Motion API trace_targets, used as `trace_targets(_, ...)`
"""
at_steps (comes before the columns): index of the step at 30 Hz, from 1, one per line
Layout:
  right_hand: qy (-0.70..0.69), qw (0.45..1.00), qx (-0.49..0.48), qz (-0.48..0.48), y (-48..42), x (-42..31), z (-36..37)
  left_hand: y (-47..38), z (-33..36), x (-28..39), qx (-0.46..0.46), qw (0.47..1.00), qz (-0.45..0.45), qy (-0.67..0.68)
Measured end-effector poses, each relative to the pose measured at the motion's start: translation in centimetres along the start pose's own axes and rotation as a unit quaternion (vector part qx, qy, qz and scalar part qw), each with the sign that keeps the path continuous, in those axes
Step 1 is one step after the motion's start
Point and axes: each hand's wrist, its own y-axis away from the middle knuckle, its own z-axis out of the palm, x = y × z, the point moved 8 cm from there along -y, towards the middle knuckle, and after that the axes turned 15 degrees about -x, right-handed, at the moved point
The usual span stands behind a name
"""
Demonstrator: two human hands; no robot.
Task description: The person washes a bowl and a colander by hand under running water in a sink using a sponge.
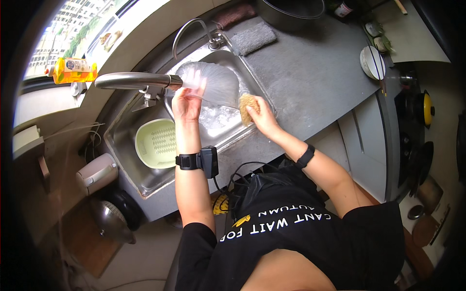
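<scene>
My left hand point(189, 100) is on the near-left edge of a transparent, dome-shaped plastic cover or bowl point(218, 83), its fingers seen blurred through the clear wall. Over that edge the spout of a steel faucet point(138, 80) reaches in from the left. My right hand point(263, 115) grips a tan scrubbing pad point(249, 109) beside the right rim of the clear piece. Both hands are over the right basin of a steel sink point(236, 136), where something shiny, perhaps water or suds, shows below. The exact kind of clear vessel I cannot tell.
A pale green colander point(156, 143) lies in the left basin. A thin curved tap point(187, 25) rises behind the sink. Grey cloth point(253, 38), a dark pot point(291, 12) and a white bowl with chopsticks point(371, 63) are on the counter. A pink kettle point(97, 174) stands left, and orange dish soap point(74, 70) by the window.
</scene>
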Motion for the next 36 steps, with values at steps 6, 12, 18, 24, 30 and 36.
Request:
trace_targets(6, 0.044, 0.991, 0.071, -0.100, 0.9, -4.0, -2.6, 0.2, 1.6, -1.7, -0.023, 0.997, -0.066, -0.040)
trace_targets(12, 0.007, 0.986, 0.109, -0.122, 1.6, -3.8, -3.1, 1.1, -2.3, -1.0, 0.054, 0.998, -0.027, 0.009)
trace_targets(18, 0.030, 0.991, 0.103, -0.084, 2.1, -2.5, -2.5, 2.1, -3.4, -0.6, 0.060, 0.995, -0.040, 0.062)
trace_targets(24, 0.095, 0.986, 0.086, -0.104, 1.4, -5.8, -4.0, 1.9, -2.3, 0.0, 0.006, 0.997, -0.071, 0.006)
trace_targets(30, -0.031, 0.997, 0.033, -0.055, -1.2, -6.2, -3.0, 3.1, 1.6, -6.5, -0.028, 0.921, -0.163, -0.354)
trace_targets(36, 0.286, 0.955, 0.066, 0.043, -1.8, -7.3, -3.0, 6.3, 3.9, -11.5, -0.121, 0.678, -0.123, -0.714)
